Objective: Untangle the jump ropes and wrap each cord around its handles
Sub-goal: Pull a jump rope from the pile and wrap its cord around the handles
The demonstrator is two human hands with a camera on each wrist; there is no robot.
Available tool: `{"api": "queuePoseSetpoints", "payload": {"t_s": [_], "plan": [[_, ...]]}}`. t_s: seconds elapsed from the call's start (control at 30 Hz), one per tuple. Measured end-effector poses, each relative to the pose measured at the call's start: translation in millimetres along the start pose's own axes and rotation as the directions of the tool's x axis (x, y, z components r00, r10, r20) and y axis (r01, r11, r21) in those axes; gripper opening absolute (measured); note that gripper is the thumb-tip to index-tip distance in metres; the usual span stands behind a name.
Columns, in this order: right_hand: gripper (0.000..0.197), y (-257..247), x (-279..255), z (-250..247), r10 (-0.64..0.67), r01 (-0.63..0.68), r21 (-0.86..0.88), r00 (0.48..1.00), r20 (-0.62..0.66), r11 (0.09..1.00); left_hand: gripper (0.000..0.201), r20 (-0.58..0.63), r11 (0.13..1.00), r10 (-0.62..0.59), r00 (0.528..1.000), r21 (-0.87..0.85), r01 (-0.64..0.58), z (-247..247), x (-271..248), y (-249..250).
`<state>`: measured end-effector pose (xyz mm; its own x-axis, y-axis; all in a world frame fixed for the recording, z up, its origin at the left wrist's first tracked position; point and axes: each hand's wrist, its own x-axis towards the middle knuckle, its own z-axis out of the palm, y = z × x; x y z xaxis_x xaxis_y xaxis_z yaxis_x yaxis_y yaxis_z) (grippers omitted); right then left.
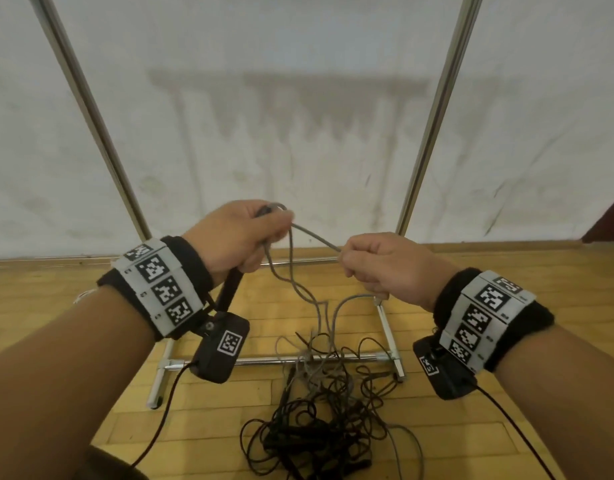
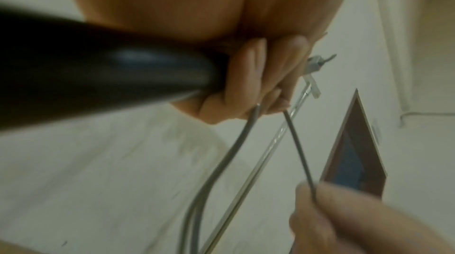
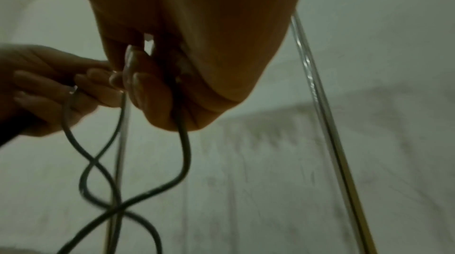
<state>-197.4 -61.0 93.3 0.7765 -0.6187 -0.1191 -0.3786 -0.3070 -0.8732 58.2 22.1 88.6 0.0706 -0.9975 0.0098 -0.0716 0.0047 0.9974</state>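
Two hands, raised. Left hand (image 1: 234, 237) grips 1 black handle (image 1: 231, 289) plus a grey cord (image 1: 316, 237) loop; handle sticks out toward 7 o'clock. Right hand (image 1: 385, 268) at 3 o'clock pinches same cord, taut btwn both grips. Cord drops at 6 o'clock into a tangled pile (image 1: 319, 420) of grey and black cords on the wood floor (image 1: 49, 306). Metal frame (image 1: 274, 359) lies beside pile; white sheet (image 1: 298, 116) behind.

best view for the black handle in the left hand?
Left wrist: the black handle fills the frame, with the left hand curled round it. Head view shows only its lower end sticking out below the fist. Right wrist shows just a dark sliver at the left edge.
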Motion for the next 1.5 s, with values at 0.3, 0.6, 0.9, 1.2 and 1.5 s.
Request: {"api": "queuePoseSetpoints", "payload": {"t_s": [0.3, 0.6, 0.9, 1.2, 1.5], "plan": [[0.044, 86.8, -5.4, -42.8, 0.169, -0.170, -0.448, 0.985, -0.044, 0.878, 0.025, -0.573, 0.980, -0.007, 0.820, -0.167, -0.109, -48.2, -2.6, 4.9], [0.043, 62.8, -0.4, -28.0, 0.212, -0.216, -0.512, 0.975, -0.068, 0.831, 0.014, -0.489, 0.826, 0.072, 0.869, 0.519, 0.223, -33.6, -14.8, -16.8], [0.028, -26.3, -4.8, 7.7, -0.012, 0.016, 0.084, 0.999, -0.043, 0.996, 0.036, 0.191, 0.976, -0.075, 0.979, 0.214, 0.033, 35.8, -4.6, -9.6], [0.027, 2.0, -2.3, 0.0, -0.106, 0.103, -0.056, 0.993, -0.058, 0.993, 0.030, -0.099, 0.994, 0.095, 0.991, 0.069, -0.088, 22.0, 4.2, 2.1], [0.032, 77.0, -2.4, -25.0, 0.057, -0.089, -0.322, 0.993, -0.107, 0.942, 0.028, -0.597, 0.959, 0.102, 0.796, -0.153, -0.237, -27.5, -1.3, 17.6]]}}
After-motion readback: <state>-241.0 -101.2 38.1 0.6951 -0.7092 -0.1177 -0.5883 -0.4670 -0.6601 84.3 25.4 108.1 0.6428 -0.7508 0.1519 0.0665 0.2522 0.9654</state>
